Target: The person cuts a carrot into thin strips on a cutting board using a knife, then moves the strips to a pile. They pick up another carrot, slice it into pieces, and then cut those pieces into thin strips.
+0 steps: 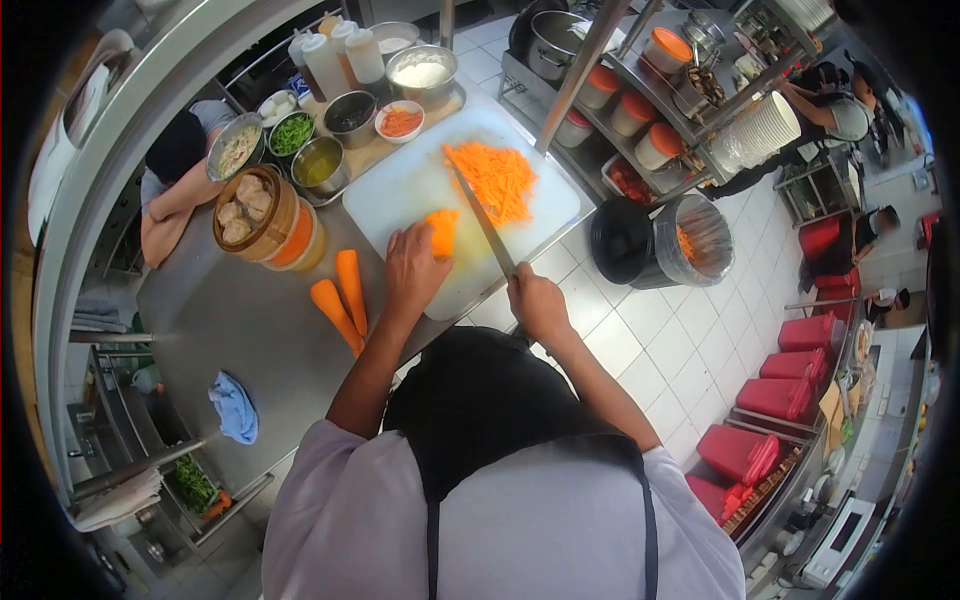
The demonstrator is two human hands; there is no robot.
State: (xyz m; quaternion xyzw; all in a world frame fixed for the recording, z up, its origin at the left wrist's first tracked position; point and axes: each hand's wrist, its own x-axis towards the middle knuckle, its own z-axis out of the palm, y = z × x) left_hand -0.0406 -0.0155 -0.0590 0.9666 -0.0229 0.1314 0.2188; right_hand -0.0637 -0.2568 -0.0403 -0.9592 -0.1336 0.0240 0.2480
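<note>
My right hand [540, 302] is wrapped round the handle of a long kitchen knife [484, 222]. Its blade points away from me over a white cutting board [385, 200]. With curled fingers my left hand [414, 262] holds down a cut piece of carrot [441, 232] on the board, left of the blade. A heap of shredded carrot [497, 180] lies on the board's far right part, with the blade's tip at its left edge. Two whole peeled carrots [340, 305] rest on the metal table left of my left forearm.
Beyond the board stand a bowl of white powder [422, 72], a small bowl of shredded carrot [401, 122] and squeeze bottles [325, 62]. A bamboo steamer [262, 215] holds dumplings. A lined bin [695, 243] stands right of the table. A blue cloth [234, 408] lies left.
</note>
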